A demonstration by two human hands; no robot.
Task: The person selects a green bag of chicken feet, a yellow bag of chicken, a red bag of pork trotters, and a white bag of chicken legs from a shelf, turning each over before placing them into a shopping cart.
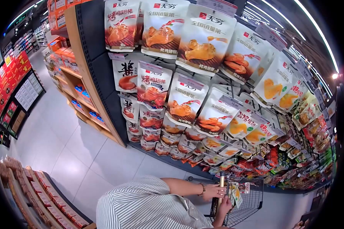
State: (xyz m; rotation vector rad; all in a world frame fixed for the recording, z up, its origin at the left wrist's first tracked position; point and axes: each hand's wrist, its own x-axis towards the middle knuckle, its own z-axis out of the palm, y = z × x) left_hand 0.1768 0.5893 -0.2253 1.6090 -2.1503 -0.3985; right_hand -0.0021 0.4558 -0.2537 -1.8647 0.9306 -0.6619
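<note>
My left hand (214,192), with a beaded bracelet at the wrist and a ring, lies across the handle (221,179) of a black wire shopping cart (252,208). Just below it in the view, my right hand (224,207) is closed beside the handle. Its fingers are next to a white, yellow and green food packet (237,196) at the near end of the cart. Whether they grip the packet or the handle cannot be made out. Another small packet (247,187) shows by the cart's far side.
A tall rack of hanging snack pouches (187,99) runs along the cart's far side. Wooden shelves (91,99) with boxed goods stand at its left end. A red display (11,87) is at the far left, and a stepped shelf (46,194) at lower left. Between them runs tiled floor (84,164).
</note>
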